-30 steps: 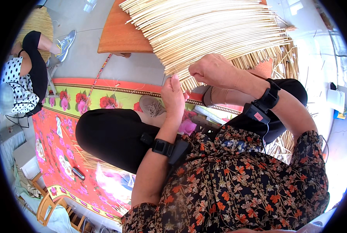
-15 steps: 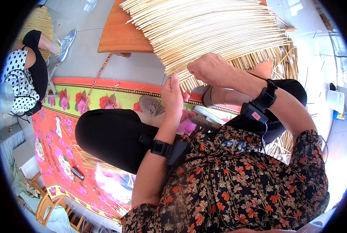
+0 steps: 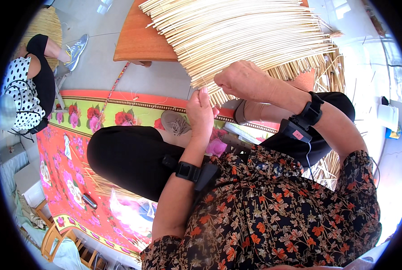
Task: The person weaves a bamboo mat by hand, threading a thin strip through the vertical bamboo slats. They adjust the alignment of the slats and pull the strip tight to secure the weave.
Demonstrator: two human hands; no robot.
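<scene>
Right hand (image 3: 243, 81) fingers curled shut on reed mat (image 3: 246, 36) edge; left hand (image 3: 201, 112) fingers extended, touching reed ends. Reeds run left-right across the bench (image 3: 138, 42).

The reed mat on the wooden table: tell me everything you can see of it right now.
The reed mat is a sheet of thin, pale straw-coloured stalks lying side by side, fanned across the brown wooden table. Its near edge overhangs the table toward the person, stalk ends loose and uneven. The right hand grips that edge from above; the left hand touches the stalk ends from below.
</scene>
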